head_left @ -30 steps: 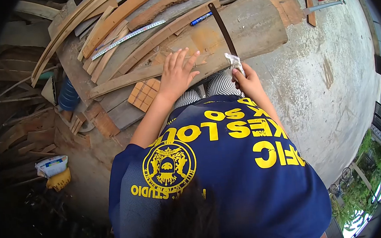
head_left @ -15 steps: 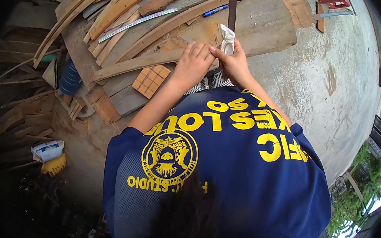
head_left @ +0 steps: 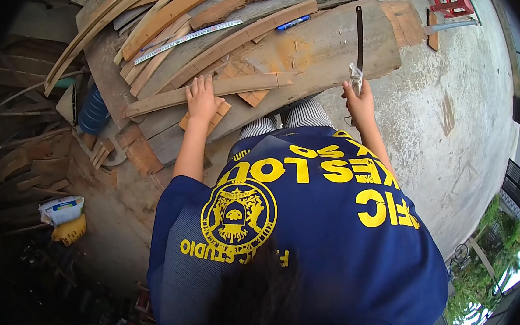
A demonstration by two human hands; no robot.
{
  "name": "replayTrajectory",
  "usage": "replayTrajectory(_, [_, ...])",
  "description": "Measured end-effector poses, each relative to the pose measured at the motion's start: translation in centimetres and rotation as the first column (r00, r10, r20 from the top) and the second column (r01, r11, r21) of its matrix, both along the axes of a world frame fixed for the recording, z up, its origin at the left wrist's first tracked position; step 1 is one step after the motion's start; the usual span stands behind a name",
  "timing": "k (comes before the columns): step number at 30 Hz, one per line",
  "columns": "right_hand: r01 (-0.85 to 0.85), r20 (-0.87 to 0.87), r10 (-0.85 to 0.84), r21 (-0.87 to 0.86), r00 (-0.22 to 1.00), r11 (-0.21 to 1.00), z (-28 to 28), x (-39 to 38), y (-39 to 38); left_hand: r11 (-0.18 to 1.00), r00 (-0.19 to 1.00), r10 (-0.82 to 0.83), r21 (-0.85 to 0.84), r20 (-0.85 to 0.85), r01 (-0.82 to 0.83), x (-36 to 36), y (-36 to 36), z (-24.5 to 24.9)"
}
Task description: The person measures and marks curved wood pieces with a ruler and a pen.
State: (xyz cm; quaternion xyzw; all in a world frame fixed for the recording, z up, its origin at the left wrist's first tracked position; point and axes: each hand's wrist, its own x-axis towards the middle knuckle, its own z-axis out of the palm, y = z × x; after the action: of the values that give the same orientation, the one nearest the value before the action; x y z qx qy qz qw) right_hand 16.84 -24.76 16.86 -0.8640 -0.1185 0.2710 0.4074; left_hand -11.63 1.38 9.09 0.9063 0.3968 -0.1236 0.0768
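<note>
"Head view is filling my monitor, and I'm reading it as a clock from the frame's centre. What are the hands doing?"

"At eleven, the left hand (head_left: 201,98) is lying across a long wooden strip (head_left: 242,85), fingers extended; whether it is pinching the edges, I cannot tell. At two, the right hand (head_left: 360,101) is gripping the crumpled whitish wrapping (head_left: 356,78) at the base of a narrow dark blade (head_left: 360,35), whose free end is pointing toward twelve."

"How would you be handling that well?"

"I'd be bearing down through the palm, because the strip is crossing a grid-marked wooden block (head_left: 254,98) and could be rocking there. I'd be holding the wrapping firmly without twisting, since such a slim blade is probably flexing easily."

"And the surfaces?"

"The strip is looking fairly smooth and pale; the broad plank (head_left: 330,44) at one is looking grey, stained and weathered. Another gridded block (head_left: 220,118) is showing beside the left wrist. Near eleven, a white tape measure (head_left: 189,41) is running over thin slats; just past twelve, a blue marker (head_left: 293,23) is lying."
</note>
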Motion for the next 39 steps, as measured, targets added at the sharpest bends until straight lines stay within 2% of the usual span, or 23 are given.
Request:
replayTrajectory(3, [0.006,-0.115,-0.01,-0.036,0.993,0.999,-0.4,-0.8,-1.2,0.997,0.998,-0.041,-0.061,-0.043,0.038,-0.4,1.2,0.0])
replayTrajectory(4, [0.006,-0.115,-0.009,-0.032,0.993,0.999,-1.2,-1.3,-1.5,0.998,0.998,-0.04,-0.057,-0.044,0.038,-0.2,1.6,0.3])
replayTrajectory(6, [-0.047,-0.121,0.043,-0.03,0.992,0.998,-2.3,-2.1,-1.8,0.986,0.982,-0.164,-0.054,-0.098,0.159,0.1,2.4,0.7])
replayTrajectory(7, [-0.067,-0.119,0.06,-0.06,0.991,0.996,-2.5,-2.5,-1.7,0.987,0.982,-0.158,-0.05,-0.101,0.154,-0.1,2.6,0.7])
replayTrajectory(9, [-0.105,-0.078,0.1,-0.057,0.992,0.993,-2.9,-3.1,-1.7,0.966,0.977,-0.213,-0.145,0.015,0.213,-0.6,2.8,0.7])
replayTrajectory(10, [-0.136,-0.033,0.134,-0.059,0.99,0.989,-3.2,-3.3,-1.6,0.968,0.978,-0.209,-0.141,0.01,0.208,-1.0,2.7,0.6])
replayTrajectory(12, [-0.141,-0.054,0.138,-0.07,0.989,0.987,-3.1,-3.4,-1.5,0.965,0.965,-0.218,-0.114,0.145,0.235,-1.5,2.1,0.6])
replayTrajectory(13, [-0.143,-0.071,0.137,-0.086,0.988,0.986,-2.8,-3.4,-1.4,0.965,0.966,-0.218,-0.114,0.142,0.235,-1.6,1.8,0.9])
replayTrajectory(15, [-0.144,-0.087,0.135,-0.103,0.987,0.984,-2.5,-3.3,-1.4,0.958,0.996,0.017,-0.287,0.089,0.009,-1.5,1.3,1.6])
replayTrajectory(16, [-0.145,-0.082,0.137,-0.104,0.987,0.984,-2.6,-3.2,-1.4,0.958,0.996,0.016,-0.288,0.088,0.01,-1.4,1.3,2.1])
replayTrajectory(18, [-0.147,-0.077,0.139,-0.107,0.987,0.983,-2.8,-2.9,-1.5,0.906,0.99,0.081,-0.422,0.111,-0.027,-1.4,1.1,2.7])
replayTrajectory(22, [-0.164,-0.056,0.159,-0.11,0.986,0.98,-3.0,-2.7,-1.4,0.916,0.983,0.085,-0.4,0.164,-0.012,-2.1,-0.1,0.4])
replayTrajectory(24, [-0.162,-0.044,0.158,-0.108,0.987,0.981,-2.9,-2.9,-1.5,0.962,0.976,0.065,-0.274,0.206,-0.007,-2.4,-0.5,-0.7])
replayTrajectory(26, [-0.171,-0.083,0.161,-0.13,0.983,0.977,-2.7,-3.1,-1.6,0.951,0.986,0.078,-0.307,0.15,-0.029,-2.4,-0.6,-0.5])
replayTrajectory(27, [-0.233,-0.075,0.223,-0.176,0.972,0.956,-2.3,-3.1,-1.6,0.94,0.992,0.091,-0.337,0.089,-0.056,-2.5,-0.8,-0.4])
replayTrajectory(28, [-0.229,-0.071,0.22,-0.177,0.973,0.957,-2.2,-3.4,-1.7,0.94,0.992,0.087,-0.338,0.093,-0.051,-2.7,-1.0,-0.5])
replayTrajectory(30, [-0.283,-0.076,0.274,-0.174,0.959,0.943,-2.1,-3.8,-1.7,0.972,0.993,0.023,-0.237,0.116,0.005,-3.2,-1.5,-0.7])
replayTrajectory(32, [-0.322,-0.063,0.316,-0.16,0.947,0.933,-2.3,-4.2,-1.7,0.967,0.994,0.033,-0.254,0.101,-0.006,-3.4,-1.6,-0.8])
replayTrajectory(35, [-0.489,0.009,0.503,-0.22,0.864,0.844,-1.6,-5.2,-0.4,0.969,0.996,0.034,-0.246,0.087,-0.011,-3.5,-2.1,-0.8])
replayTrajectory(39, [-0.584,-0.026,0.594,-0.218,0.804,0.782,-0.5,-6.0,1.6,0.986,0.999,0.022,-0.166,0.032,-0.016,-3.6,-2.7,-0.8])
